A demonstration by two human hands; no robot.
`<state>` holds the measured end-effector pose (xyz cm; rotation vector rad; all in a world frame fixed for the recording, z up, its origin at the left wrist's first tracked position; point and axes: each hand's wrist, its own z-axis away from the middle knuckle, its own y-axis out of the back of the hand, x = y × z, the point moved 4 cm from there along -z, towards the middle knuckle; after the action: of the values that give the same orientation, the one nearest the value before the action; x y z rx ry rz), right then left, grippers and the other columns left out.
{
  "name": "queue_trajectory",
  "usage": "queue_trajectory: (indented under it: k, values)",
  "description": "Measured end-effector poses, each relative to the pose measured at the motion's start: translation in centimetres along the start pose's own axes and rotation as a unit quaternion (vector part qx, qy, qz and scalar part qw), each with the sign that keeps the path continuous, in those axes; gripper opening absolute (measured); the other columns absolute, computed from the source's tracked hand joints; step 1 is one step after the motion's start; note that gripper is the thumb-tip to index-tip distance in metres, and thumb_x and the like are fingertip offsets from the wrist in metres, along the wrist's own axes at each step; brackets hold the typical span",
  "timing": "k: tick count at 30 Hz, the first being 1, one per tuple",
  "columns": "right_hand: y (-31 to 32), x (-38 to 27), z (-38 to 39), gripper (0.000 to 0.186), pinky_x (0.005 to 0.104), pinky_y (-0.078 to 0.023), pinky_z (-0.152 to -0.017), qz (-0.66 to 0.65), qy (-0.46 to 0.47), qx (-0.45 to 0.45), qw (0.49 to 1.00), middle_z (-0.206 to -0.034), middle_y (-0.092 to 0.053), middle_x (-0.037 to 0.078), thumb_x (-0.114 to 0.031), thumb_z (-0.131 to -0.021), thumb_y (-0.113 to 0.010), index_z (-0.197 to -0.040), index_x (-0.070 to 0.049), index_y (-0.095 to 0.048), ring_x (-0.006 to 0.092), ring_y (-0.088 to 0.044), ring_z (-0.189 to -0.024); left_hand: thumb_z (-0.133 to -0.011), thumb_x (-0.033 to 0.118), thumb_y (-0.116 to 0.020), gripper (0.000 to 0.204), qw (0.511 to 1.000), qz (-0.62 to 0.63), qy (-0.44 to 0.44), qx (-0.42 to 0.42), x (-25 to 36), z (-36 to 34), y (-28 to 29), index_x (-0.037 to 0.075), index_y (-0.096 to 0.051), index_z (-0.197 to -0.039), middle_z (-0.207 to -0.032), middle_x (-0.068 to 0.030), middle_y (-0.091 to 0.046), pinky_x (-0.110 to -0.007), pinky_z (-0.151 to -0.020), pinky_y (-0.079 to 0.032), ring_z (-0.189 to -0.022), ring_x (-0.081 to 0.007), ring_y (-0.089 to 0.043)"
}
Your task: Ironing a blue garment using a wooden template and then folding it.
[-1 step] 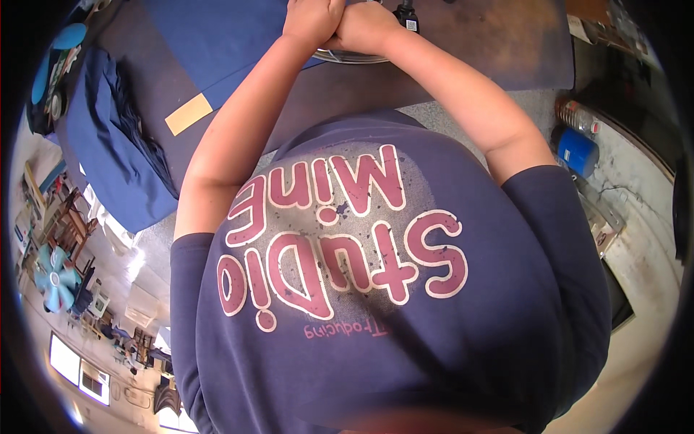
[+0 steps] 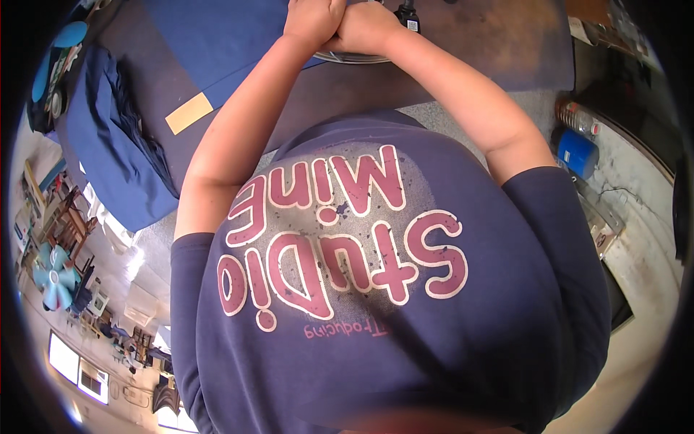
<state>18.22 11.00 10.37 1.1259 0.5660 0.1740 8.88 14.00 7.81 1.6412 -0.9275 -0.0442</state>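
Observation:
At the top of the view, my left hand (image 2: pixel 312 20) and my right hand (image 2: pixel 359 27) meet over a silver metal-edged object (image 2: pixel 348 56) with a black fitting (image 2: pixel 408 16) at its right. The fingers of both hands curl, and what lies inside them is hidden. The object rests on blue cloth (image 2: pixel 210 36) and a dark work surface (image 2: pixel 491 50). A pale yellow rectangular piece (image 2: pixel 188 112) lies left of my forearms. A crumpled navy garment (image 2: pixel 116 137) is draped at the table's left edge.
At the far left are stacked small items (image 2: pixel 61 54), a blue fan (image 2: pixel 54 277), clutter and what looks like a seated co-worker (image 2: pixel 116 333). At the right stand a blue cylinder (image 2: pixel 577 152), plastic bottles (image 2: pixel 582 116) and a pale ledge (image 2: pixel 625 173).

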Motion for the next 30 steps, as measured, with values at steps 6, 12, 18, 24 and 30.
queue_trajectory:
  k: [6,12,18,24,30]
  values:
    - [-0.5,-1.0,-0.7,0.037,0.0405,-0.055,-0.067,0.040,0.035,-0.029,0.998,-0.077,-0.069,0.008,-0.049,-0.077,-0.065,-0.079,-0.012,-0.071,0.0272,-0.067,-0.073,-0.095,0.019,-0.040,0.026,0.998,-0.028,-0.026,0.054,-0.8,1.3,0.1,0.002,-0.059,-0.100,-0.089,-0.0166,-0.064,-0.047,-0.075,-0.046,-0.087,-0.0355,-0.060]
    - [-2.0,-3.9,-3.0,0.017,0.0422,-0.054,-0.068,0.021,0.062,-0.009,0.998,-0.078,-0.069,0.011,-0.024,-0.075,-0.064,-0.077,-0.009,-0.070,0.0291,-0.067,-0.074,-0.093,0.014,-0.043,0.021,1.000,0.005,0.011,0.007,-4.4,3.7,1.6,0.001,-0.057,-0.101,-0.085,-0.0174,-0.063,-0.047,-0.074,-0.047,-0.083,-0.0368,-0.060]
    - [-3.2,-9.0,-5.4,0.015,0.0425,-0.054,-0.069,0.007,0.109,-0.023,0.994,-0.082,-0.069,0.012,-0.020,-0.076,-0.061,-0.079,-0.008,-0.069,0.0298,-0.067,-0.076,-0.098,0.043,-0.037,0.051,0.959,0.166,0.226,-0.033,-7.7,7.4,5.2,0.003,-0.067,-0.104,-0.107,-0.0165,-0.065,-0.037,-0.093,-0.042,-0.105,-0.0345,-0.058]
    - [-4.6,-14.3,-7.9,0.015,0.0420,-0.054,-0.069,0.012,0.135,-0.010,0.991,-0.085,-0.070,0.011,-0.017,-0.078,-0.057,-0.081,-0.008,-0.070,0.0281,-0.068,-0.080,-0.098,0.044,-0.035,0.053,0.944,0.194,0.267,-0.024,-11.2,11.4,8.8,0.002,-0.067,-0.105,-0.109,-0.0168,-0.065,-0.036,-0.095,-0.040,-0.107,-0.0332,-0.057]
    - [-5.0,-18.2,-9.6,0.018,0.0407,-0.054,-0.073,0.006,0.148,-0.030,0.988,-0.090,-0.071,0.010,-0.016,-0.081,-0.055,-0.086,-0.009,-0.071,0.0269,-0.069,-0.084,-0.098,0.044,-0.035,0.053,0.944,0.177,0.280,-0.008,-13.7,14.2,11.4,0.002,-0.067,-0.107,-0.113,-0.0151,-0.064,-0.036,-0.098,-0.038,-0.112,-0.0312,-0.055]
